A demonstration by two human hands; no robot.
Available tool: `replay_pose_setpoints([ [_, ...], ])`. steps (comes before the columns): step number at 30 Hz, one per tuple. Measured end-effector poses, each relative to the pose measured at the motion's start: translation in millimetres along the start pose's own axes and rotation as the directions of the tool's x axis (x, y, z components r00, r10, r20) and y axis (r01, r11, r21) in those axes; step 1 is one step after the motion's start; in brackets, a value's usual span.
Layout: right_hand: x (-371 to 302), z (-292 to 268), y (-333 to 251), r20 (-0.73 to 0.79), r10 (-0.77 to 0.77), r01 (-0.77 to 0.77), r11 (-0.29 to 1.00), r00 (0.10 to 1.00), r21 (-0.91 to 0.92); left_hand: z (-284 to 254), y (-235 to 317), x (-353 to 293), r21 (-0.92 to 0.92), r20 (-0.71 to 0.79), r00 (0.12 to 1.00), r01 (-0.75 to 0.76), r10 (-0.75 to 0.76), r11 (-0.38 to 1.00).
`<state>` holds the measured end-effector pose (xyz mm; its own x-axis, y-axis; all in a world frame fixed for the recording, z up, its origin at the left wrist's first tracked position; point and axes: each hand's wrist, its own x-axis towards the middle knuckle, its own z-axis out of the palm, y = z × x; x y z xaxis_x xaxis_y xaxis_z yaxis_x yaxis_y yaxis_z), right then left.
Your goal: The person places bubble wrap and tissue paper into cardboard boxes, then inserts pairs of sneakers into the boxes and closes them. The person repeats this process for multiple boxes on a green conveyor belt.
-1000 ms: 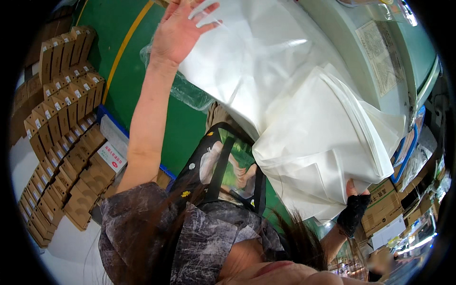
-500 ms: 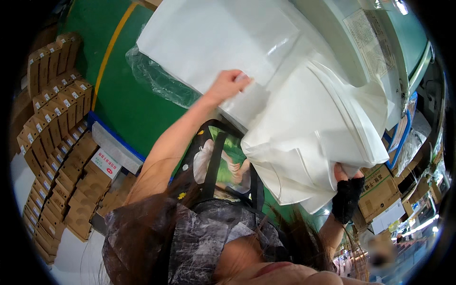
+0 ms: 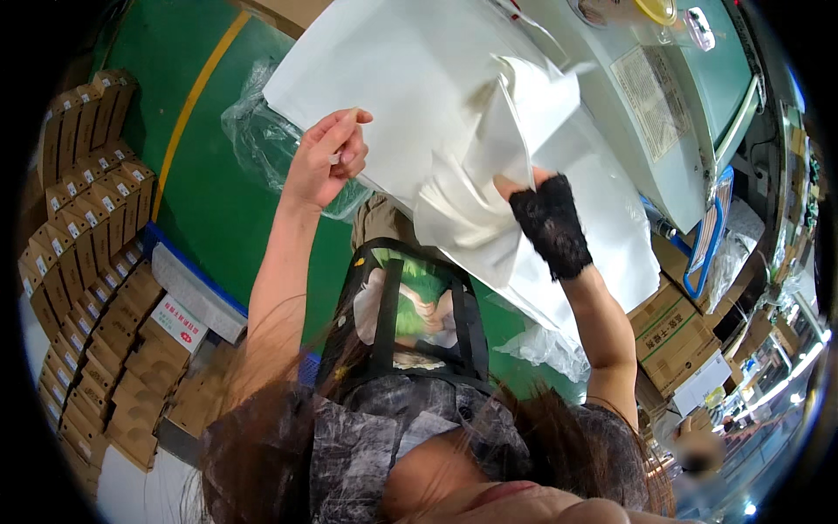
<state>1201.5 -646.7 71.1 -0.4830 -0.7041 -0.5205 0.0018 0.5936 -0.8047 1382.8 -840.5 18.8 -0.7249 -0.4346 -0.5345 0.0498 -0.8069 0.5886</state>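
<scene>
The right hand (image 3: 543, 208), wearing a black fingerless glove (image 3: 559, 237), is gripping white sheets (image 3: 471, 196), its thumb and fingers closing on their right edge. The sheets are bunching and fanning out to the left of that grip, with one corner standing up beyond it; some of their edges are blurring.

Well to the left of the grip, the bare left hand (image 3: 327, 164) is hovering near the edge of a flat sheet (image 3: 371, 74). Its fingers are curling in, a small pale band is showing on one finger, and I can't tell whether the hand is closing on anything. The flat sheet is lying under the grip and spreading out past it on both sides. Clear film (image 3: 247, 118) is crumpling out past the left hand, and more is poking out below the grip.

Nearer the body from the grip, a black bag (image 3: 419, 319) with a printed picture is hanging at the person's front. Beyond the grip to the right, a pale green machine (image 3: 615, 57) is standing. Farther right, a carton (image 3: 676, 336) is sitting beside a blue frame (image 3: 705, 236). Far left of the grip, brown boxes (image 3: 83, 205) are lining up in rows beside the green floor (image 3: 196, 192).
</scene>
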Motion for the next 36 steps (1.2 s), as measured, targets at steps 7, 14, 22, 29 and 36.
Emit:
replay_pose_setpoints([
  [7, 39, 14, -20, 0.005, 0.105, -0.105, 0.993, 0.994, 0.054, -45, -21, -38, 0.445, -0.062, 0.992, -0.072, 0.111, 0.893],
  [14, 72, 37, -32, -0.015, 0.063, -0.064, 0.959, 0.998, -0.277, -25, -70, -21, 0.973, 0.144, 0.971, -0.174, 0.192, 0.152],
  [22, 53, -6, -38, -0.196, 0.217, -0.23, 0.972, 0.956, -0.043, -18, -102, 47, 0.368, 0.097, 0.938, 0.277, -0.333, 0.888],
  [29, 73, -3, -90, -0.287, 0.062, -0.06, 0.998, 0.956, 0.015, -27, -94, 30, 0.324, 0.127, 0.938, 0.269, -0.324, 0.907],
  [36, 182, 79, -57, -0.029, -0.188, 0.176, 0.954, 0.982, -0.243, -56, -87, 10, 0.306, -0.215, 0.971, -0.037, 0.107, 0.951],
])
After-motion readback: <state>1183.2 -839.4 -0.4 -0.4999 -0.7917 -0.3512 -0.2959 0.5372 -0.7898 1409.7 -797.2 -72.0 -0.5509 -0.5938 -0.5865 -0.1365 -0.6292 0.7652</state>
